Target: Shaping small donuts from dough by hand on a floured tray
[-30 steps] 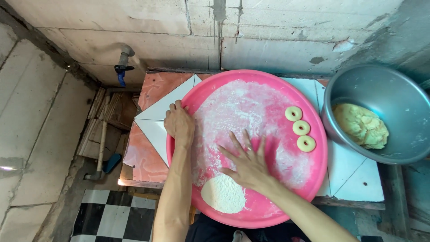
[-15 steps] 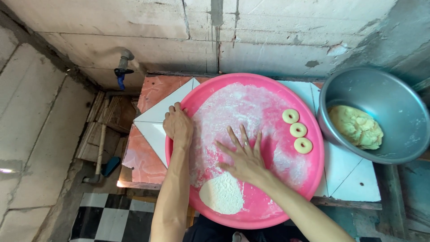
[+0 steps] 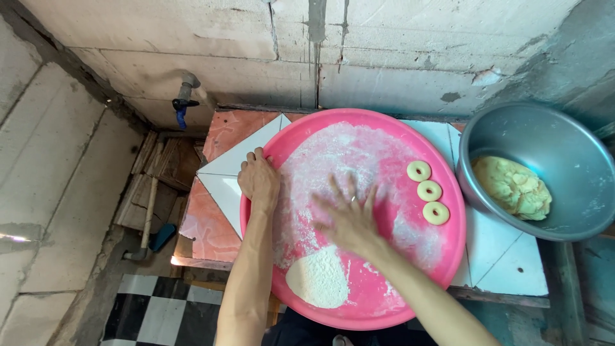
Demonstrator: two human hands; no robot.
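A large round pink tray (image 3: 391,131) dusted with white flour lies on a tiled counter. My left hand (image 3: 259,180) grips the tray's left rim. Flat and with fingers spread, my right hand (image 3: 349,214) rests on the floured middle of the tray, blurred by motion. A heap of flour (image 3: 318,278) sits near the tray's front edge. Three pale dough rings (image 3: 428,190) lie in a row on the tray's right side.
A grey metal bowl (image 3: 544,138) holding a lump of yellow dough (image 3: 513,187) stands to the right of the tray. A tap with a blue handle (image 3: 183,97) juts from the concrete wall at the left. Wooden planks and a pipe lie below, beside a checkered floor.
My right hand has slid across the floured tray, from its lower middle toward the centre, and is now blurred. My left hand has stayed on the rim.
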